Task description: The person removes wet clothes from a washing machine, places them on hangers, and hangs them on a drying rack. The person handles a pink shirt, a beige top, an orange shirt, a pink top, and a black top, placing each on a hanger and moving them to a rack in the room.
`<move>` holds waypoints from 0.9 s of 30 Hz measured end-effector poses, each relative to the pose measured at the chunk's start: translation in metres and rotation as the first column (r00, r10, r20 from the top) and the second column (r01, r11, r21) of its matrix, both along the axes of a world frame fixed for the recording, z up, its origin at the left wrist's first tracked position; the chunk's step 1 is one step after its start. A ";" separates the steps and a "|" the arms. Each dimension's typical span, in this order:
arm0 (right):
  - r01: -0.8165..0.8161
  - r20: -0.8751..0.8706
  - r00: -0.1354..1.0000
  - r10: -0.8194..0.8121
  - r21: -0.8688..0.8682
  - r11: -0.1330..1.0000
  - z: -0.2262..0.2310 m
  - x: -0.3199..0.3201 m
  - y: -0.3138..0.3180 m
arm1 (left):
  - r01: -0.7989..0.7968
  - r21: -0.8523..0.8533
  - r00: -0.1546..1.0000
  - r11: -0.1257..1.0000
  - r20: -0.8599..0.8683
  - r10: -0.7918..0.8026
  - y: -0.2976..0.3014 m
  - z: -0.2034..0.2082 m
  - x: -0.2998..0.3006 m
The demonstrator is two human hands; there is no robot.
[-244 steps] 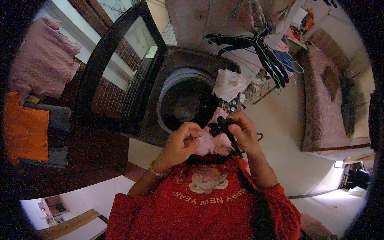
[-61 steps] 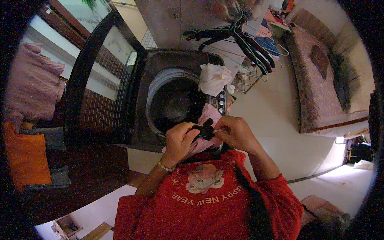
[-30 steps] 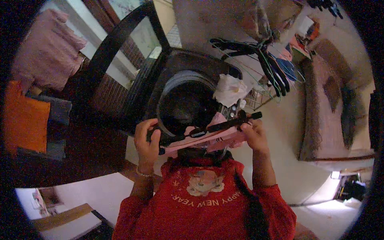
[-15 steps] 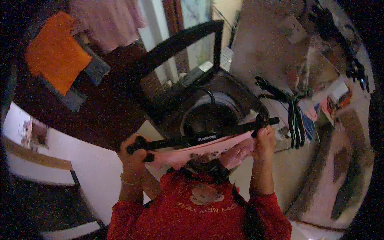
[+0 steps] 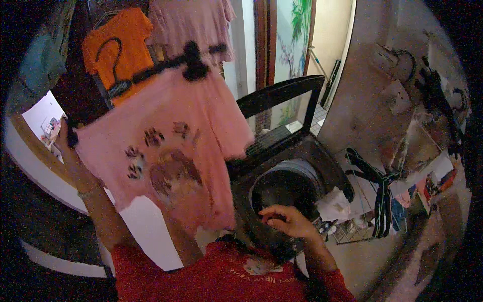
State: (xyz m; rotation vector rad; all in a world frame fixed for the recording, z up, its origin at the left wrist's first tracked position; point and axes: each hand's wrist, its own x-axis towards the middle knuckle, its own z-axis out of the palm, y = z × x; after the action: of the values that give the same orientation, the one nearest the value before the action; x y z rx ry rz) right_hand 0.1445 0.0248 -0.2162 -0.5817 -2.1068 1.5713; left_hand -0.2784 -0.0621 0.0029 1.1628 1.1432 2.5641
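A pink T-shirt (image 5: pixel 221 151) with dark printing and a picture on its front hangs spread on a black clothes hanger (image 5: pixel 161 66), blurred by motion. My left hand (image 5: pixel 64 135), at the left, is closed on the hanger's near end by the shirt's shoulder, its fingers partly hidden. The hanger's hook stands up over an orange shirt (image 5: pixel 95 50) behind it. My right hand (image 5: pixel 288 221) is off the hanger, loosely curled with thumb and fingers apart, and nothing shows in it. It hovers at the near edge of a top-loading washing machine's round drum opening (image 5: pixel 282 189).
The machine's dark framed lid (image 5: pixel 282 83) stands raised. More pink clothing (image 5: pixel 191 25) hangs behind, beside the orange shirt. On the right, several black hangers (image 5: pixel 380 191) and small items hang by the wall, above a wire rack (image 5: pixel 354 234). A doorway (image 5: pixel 329 60) is at the back.
The hanger with the pink shirt has swung up and left, away from the washing machine. My right hand has let go of the hanger's right end. The view has turned left.
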 end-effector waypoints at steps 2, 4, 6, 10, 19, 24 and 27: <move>-0.083 -0.031 0.996 0.083 -0.019 0.996 0.005 -0.016 0.007 | -0.147 0.000 0.986 0.989 -0.085 0.147 -0.005 0.041 -0.015; -0.054 -0.023 0.998 0.053 -0.053 0.997 0.011 -0.022 0.013 | -0.154 -0.004 0.981 0.988 -0.122 0.152 0.045 0.052 -0.037; -0.101 -0.059 0.993 0.100 -0.007 0.995 0.015 -0.040 0.020 | -0.222 -0.002 0.959 0.975 -0.180 0.218 0.068 0.079 -0.058; -0.089 -0.022 0.996 0.091 0.057 0.994 0.040 -0.073 0.039 | -0.239 -0.106 0.942 0.965 -0.266 0.204 0.186 0.117 -0.113; 0.123 -0.087 0.990 -0.114 0.107 0.987 0.079 -0.161 0.067 | -0.118 -0.150 0.984 0.982 -0.147 0.096 0.395 0.232 -0.236; 0.580 -0.100 0.793 -0.601 -0.180 0.794 0.077 -0.170 0.046 | -0.016 -0.094 0.985 0.995 -0.175 -0.001 0.515 0.276 -0.274; 0.744 -0.136 0.570 -0.811 -0.334 0.579 0.071 -0.176 0.035 | -0.067 -0.101 0.979 0.993 -0.201 0.046 0.558 0.279 -0.269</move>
State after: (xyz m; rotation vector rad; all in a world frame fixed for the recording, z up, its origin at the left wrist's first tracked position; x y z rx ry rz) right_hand -0.0312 0.0596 -0.1452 -1.1250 -1.1393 1.2471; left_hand -0.5471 0.4958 0.2817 1.4050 1.3554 2.4353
